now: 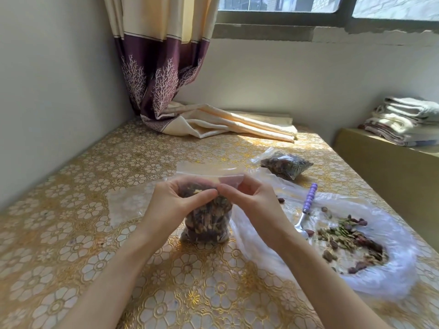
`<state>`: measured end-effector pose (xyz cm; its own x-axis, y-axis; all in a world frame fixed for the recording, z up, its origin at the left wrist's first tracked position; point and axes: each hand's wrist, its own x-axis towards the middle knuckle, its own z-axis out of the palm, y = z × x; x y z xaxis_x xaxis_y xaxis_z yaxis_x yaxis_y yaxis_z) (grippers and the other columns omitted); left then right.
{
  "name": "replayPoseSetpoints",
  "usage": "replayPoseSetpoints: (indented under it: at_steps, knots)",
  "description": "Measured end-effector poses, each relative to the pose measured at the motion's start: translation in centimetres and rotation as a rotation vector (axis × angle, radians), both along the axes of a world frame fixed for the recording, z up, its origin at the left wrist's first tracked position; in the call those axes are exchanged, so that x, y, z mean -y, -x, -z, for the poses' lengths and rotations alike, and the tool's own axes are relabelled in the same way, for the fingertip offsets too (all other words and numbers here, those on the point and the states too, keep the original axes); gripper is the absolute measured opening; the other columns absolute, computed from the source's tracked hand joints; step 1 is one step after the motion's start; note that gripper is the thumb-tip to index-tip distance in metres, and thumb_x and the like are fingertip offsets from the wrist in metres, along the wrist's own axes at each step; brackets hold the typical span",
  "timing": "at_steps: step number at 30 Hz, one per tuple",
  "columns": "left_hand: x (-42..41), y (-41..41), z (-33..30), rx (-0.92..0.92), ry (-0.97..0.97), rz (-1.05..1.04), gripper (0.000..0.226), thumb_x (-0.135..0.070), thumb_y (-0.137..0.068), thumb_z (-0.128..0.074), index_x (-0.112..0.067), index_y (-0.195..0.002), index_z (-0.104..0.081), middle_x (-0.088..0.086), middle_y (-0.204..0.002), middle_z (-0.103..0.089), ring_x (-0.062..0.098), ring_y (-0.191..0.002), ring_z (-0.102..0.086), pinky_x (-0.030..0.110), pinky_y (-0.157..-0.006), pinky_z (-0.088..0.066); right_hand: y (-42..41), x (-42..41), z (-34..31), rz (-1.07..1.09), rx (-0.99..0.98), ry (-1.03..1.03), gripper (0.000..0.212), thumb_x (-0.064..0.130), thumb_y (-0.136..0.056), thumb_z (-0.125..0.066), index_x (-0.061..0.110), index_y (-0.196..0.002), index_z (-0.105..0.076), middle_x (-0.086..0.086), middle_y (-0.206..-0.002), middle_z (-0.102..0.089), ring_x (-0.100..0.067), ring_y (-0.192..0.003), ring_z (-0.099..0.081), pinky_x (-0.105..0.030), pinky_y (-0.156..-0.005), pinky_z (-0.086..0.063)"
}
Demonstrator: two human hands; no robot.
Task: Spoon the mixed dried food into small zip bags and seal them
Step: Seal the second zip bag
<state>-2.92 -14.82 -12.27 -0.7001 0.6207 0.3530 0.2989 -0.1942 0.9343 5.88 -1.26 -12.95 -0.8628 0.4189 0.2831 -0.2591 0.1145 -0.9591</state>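
Note:
A small clear zip bag full of dark mixed dried food stands upright on the table, in the middle of the view. My left hand and my right hand both pinch its upper part, thumbs meeting at the middle, with the bag's clear top strip rising above my fingers. To the right lies a large open plastic bag with loose dried food spread on it. A spoon with a purple ribbed handle rests on that bag, bowl toward me.
A filled zip bag lies further back on the right. An empty clear bag lies flat left of my hands. The gold floral tablecloth covers the table. A curtain drapes onto the far end. Folded towels sit at right.

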Motion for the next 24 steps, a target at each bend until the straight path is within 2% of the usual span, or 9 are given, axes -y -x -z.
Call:
replayPoseSetpoints:
  at_steps: [2, 5, 10, 13, 16, 21, 24]
  knots:
    - [0.0, 0.1, 0.0, 0.043, -0.003, -0.004, 0.014, -0.018, -0.060, -0.073, -0.020, -0.074, -0.076, -0.002, -0.081, -0.074, 0.005, -0.078, -0.068, 0.010, -0.063, -0.049, 0.1, 0.1, 0.0, 0.000, -0.012, 0.025, 0.008, 0.013, -0.078, -0.072, 0.016, -0.086, -0.072, 0.006, -0.080, -0.072, -0.006, -0.082, -0.067, -0.016, -0.073, -0.050]
    - [0.1, 0.3, -0.1, 0.094, 0.005, 0.011, 0.020, -0.022, -0.059, -0.074, -0.016, -0.078, -0.077, 0.002, -0.086, -0.074, 0.010, -0.085, -0.069, 0.014, -0.068, -0.051, 0.0, 0.1, -0.1, 0.005, -0.058, 0.086, 0.012, 0.008, -0.078, -0.071, 0.019, -0.081, -0.074, 0.002, -0.080, -0.074, -0.008, -0.081, -0.069, -0.015, -0.073, -0.050]
    - [0.5, 1.3, -0.4, 0.187, 0.021, -0.061, 0.040, -0.027, -0.055, -0.076, -0.001, -0.085, -0.074, 0.016, -0.088, -0.073, 0.027, -0.091, -0.068, 0.038, -0.088, -0.052, 0.1, -0.1, -0.4, 0.054, -0.061, 0.162, 0.009, 0.007, -0.073, -0.074, 0.016, -0.073, -0.076, -0.002, -0.074, -0.074, -0.009, -0.077, -0.069, -0.015, -0.072, -0.052]
    - [0.7, 1.4, -0.7, 0.186, 0.002, -0.078, 0.026, -0.025, -0.054, -0.076, -0.009, -0.074, -0.076, 0.011, -0.078, -0.073, 0.019, -0.078, -0.069, 0.034, -0.083, -0.054, 0.2, -0.1, -0.4, 0.039, -0.049, 0.185, 0.007, 0.013, -0.070, -0.075, 0.019, -0.070, -0.078, -0.004, -0.077, -0.075, -0.014, -0.082, -0.070, -0.022, -0.081, -0.055]
    - [1.1, 1.8, -0.8, 0.153, -0.017, -0.084, 0.021, -0.025, -0.062, -0.073, -0.009, -0.076, -0.075, 0.010, -0.076, -0.073, 0.021, -0.083, -0.069, 0.031, -0.080, -0.055, 0.1, -0.1, -0.6, 0.033, -0.050, 0.207, 0.010, 0.024, -0.063, -0.074, 0.019, -0.071, -0.078, -0.007, -0.077, -0.075, -0.017, -0.082, -0.071, -0.027, -0.085, -0.055]
    - [1.4, 2.0, -0.7, 0.113, -0.016, -0.105, 0.031, -0.028, -0.066, -0.071, -0.004, -0.086, -0.072, 0.010, -0.076, -0.074, 0.018, -0.082, -0.070, 0.014, -0.067, -0.051, -0.1, -0.3, -0.7, 0.024, -0.045, 0.243, 0.010, 0.023, -0.069, -0.070, 0.017, -0.072, -0.077, -0.008, -0.076, -0.074, -0.018, -0.078, -0.071, -0.025, -0.075, -0.057]
    - [1.5, 2.3, -0.6, 0.127, -0.027, -0.107, 0.031, -0.029, -0.066, -0.070, -0.006, -0.086, -0.071, 0.010, -0.076, -0.073, 0.020, -0.081, -0.071, 0.015, -0.067, -0.052, -0.1, -0.3, -0.8, 0.021, -0.038, 0.278, 0.010, 0.023, -0.068, -0.070, 0.017, -0.070, -0.077, -0.007, -0.074, -0.074, -0.016, -0.075, -0.072, -0.023, -0.072, -0.057]
